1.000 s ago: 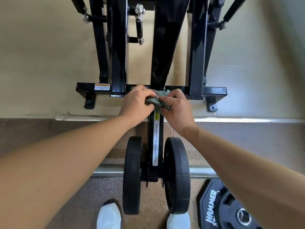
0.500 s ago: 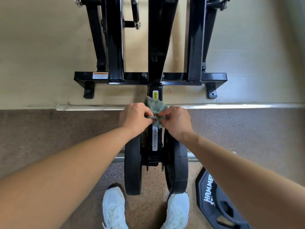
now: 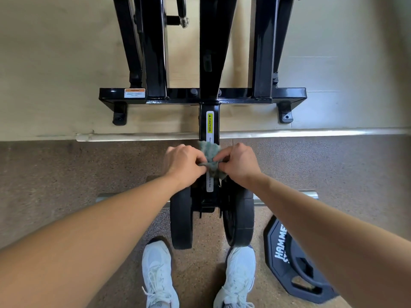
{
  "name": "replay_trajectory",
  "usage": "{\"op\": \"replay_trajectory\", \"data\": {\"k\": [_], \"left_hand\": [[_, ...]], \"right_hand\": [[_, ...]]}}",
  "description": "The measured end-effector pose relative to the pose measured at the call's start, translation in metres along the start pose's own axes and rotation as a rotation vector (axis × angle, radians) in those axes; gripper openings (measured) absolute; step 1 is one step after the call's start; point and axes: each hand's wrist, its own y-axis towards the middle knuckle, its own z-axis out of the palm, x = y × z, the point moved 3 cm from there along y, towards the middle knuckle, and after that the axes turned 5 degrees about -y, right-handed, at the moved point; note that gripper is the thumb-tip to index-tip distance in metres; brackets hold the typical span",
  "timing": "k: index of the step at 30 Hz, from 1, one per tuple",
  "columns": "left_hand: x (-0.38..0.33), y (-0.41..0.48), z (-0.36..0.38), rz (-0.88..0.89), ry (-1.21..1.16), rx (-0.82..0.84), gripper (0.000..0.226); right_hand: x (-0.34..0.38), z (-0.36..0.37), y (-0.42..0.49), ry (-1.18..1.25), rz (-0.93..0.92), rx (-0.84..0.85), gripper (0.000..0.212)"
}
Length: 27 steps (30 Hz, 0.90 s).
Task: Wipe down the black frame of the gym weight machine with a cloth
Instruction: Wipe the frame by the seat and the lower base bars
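Green cloth [image 3: 210,152] pinched between hands [image 3: 184,163] atop frame [image 3: 216,121].

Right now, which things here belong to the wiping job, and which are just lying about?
Part of the job:
- green cloth, pinched by the left hand and the right hand
- black frame, whose centre beam the cloth lies on

Just lying about:
- loose weight plate on the floor
- loaded plates on the silver bar
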Motion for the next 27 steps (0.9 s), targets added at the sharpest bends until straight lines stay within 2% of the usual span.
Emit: {"op": "replay_trajectory", "data": {"k": [4, 7, 13, 16, 19, 22, 24, 27], "left_hand": [[-0.004, 0.013, -0.012, -0.040, -0.262, -0.137, 0.008], [-0.011, 0.026, -0.023, -0.022, -0.345, -0.213, 0.006], [-0.021, 0.046, -0.040, -0.065, -0.387, -0.341, 0.007], [-0.020, 0.039, -0.035, -0.100, -0.351, -0.260, 0.011], [-0.015, 0.025, -0.023, -0.182, -0.256, -0.036, 0.018], [-0.018, 0.011, -0.023, -0.186, -0.187, 0.182, 0.021], [-0.024, -0.003, -0.033, -0.184, -0.182, 0.247, 0.024], [-0.028, -0.033, -0.049, -0.189, -0.257, 0.308, 0.021]], "right_hand": [[0.003, -0.012, 0.013, 0.219, 0.076, -0.078, 0.020], [0.013, -0.025, 0.024, 0.296, 0.084, -0.147, 0.014], [0.026, -0.040, 0.041, 0.331, 0.087, -0.212, 0.022], [0.026, -0.032, 0.030, 0.296, 0.099, -0.129, 0.025], [0.024, -0.023, 0.012, 0.142, 0.151, 0.016, 0.019], [0.029, -0.023, -0.008, 0.045, 0.171, 0.140, 0.014], [0.034, -0.028, -0.025, 0.044, 0.150, 0.179, 0.013], [0.037, -0.041, -0.058, 0.193, 0.182, 0.177, 0.011]]}}
